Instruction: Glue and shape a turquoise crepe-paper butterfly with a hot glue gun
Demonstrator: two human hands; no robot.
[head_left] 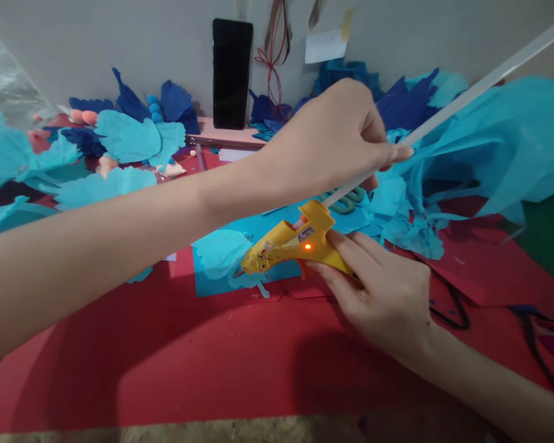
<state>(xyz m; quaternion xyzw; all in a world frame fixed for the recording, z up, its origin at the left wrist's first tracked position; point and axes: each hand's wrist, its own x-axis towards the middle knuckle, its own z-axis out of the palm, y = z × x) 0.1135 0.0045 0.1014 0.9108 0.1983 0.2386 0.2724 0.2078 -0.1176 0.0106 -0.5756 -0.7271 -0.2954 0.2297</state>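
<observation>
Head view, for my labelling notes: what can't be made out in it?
All in the head view:
Glue gun: handle partly covered by the right hand.
Glue stick: far end cut off by the right edge.
Label: print too small to read.
Green loops: partly behind the glue stick; whole shape unclear.

Open lane: red tabletop (pixel 203 357) along my near edge, between my left forearm and right hand (pixel 388 292). Middle blocked: glue gun (pixel 290 243) in my right hand, nozzle over the blue sheet (pixel 204 283). Left forearm bars a straight reach to the far-left paper petals (pixel 129 135). Above, the glue stick (pixel 480 92) runs from the gun through my left hand (pixel 351 135) to upper right, cutting off that side. Behind: upright phone (pixel 232 74) against the wall. Right: crumpled light-blue paper (pixel 512 154) crowds in; black cord (pixel 455 307) lies beyond my right hand.
</observation>
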